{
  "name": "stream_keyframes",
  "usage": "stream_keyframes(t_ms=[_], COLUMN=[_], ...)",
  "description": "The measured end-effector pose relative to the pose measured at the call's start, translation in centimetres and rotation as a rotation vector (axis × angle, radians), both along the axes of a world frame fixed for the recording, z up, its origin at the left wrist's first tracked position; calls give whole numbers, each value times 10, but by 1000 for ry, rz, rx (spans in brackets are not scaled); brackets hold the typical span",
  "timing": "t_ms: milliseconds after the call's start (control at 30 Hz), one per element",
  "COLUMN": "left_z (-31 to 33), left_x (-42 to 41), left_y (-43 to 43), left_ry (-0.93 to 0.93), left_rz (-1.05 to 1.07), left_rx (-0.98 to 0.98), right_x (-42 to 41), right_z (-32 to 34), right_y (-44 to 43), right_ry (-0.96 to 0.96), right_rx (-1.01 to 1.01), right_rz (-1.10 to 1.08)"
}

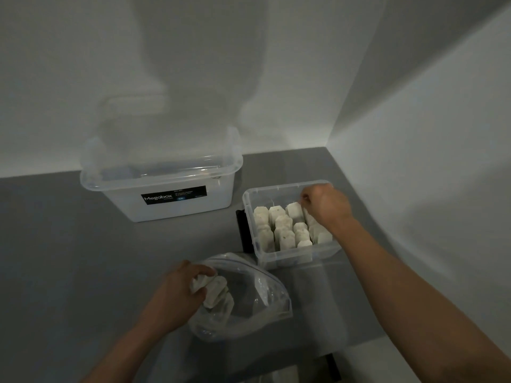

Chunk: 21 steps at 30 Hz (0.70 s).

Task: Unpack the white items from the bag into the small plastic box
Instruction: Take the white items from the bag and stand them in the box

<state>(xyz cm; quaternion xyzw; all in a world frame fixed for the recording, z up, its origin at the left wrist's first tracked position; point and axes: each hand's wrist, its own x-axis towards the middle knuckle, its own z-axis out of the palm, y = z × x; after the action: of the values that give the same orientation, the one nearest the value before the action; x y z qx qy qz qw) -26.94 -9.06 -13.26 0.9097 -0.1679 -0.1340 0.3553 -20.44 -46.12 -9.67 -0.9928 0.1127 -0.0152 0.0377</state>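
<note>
My left hand (177, 294) is gripping a bunch of white items (218, 294) inside the mouth of the bag (265, 313), with fingers and thumb curled round them. My right hand (323, 205) is hanging over the far right corner of the small plastic box (293, 258) with its fingers curled; I cannot tell whether it is pinching an item or holding nothing. Recommendation for the step in hand: I am judging that the bunch should come straight up out of the bag's mouth without dragging the film, travel toward 1 o'clock to the box, and go in on edge, one at a time, so no row is knocked over. The right hand would serve best steadying the neighbouring row. Condition of the items: small flat off-white pouches with clipped upper corners, faintly speckled, looking soft and light. The stored rows (282, 230) are standing upright in the box, packed close and touching. The box is sitting at 1 o'clock of the bag, just beside it. A lidded larger tub (166, 200) is standing at 11 o'clock on the grey table (55, 258).
</note>
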Motion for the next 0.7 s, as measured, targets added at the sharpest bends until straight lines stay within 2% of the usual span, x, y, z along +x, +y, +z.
stream_keyframes(t_ms=[133, 233, 300, 400, 500, 567, 700], left_z=[-1, 0, 1, -2, -2, 0, -2], left_x=[3, 5, 5, 8, 10, 10, 9], left_y=[1, 2, 2, 7, 11, 11, 14], left_ry=[-26, -32, -46, -58, -96, -107, -119], left_rz=[-54, -79, -102, -167, -226, -265, -339], left_rx=[51, 93, 106, 107, 91, 83, 77], right_x=[-34, -83, -115, -140, -137, -130, -114], right_z=[29, 56, 61, 39, -10, -44, -76], right_y=[24, 80, 124, 178, 206, 214, 225], right_ry=[-287, -482, -523, -289, -7, 45, 5], right_rx=[225, 539, 719, 816, 632, 552, 506], right_rz=[-21, 2, 63, 184, 242, 189, -49])
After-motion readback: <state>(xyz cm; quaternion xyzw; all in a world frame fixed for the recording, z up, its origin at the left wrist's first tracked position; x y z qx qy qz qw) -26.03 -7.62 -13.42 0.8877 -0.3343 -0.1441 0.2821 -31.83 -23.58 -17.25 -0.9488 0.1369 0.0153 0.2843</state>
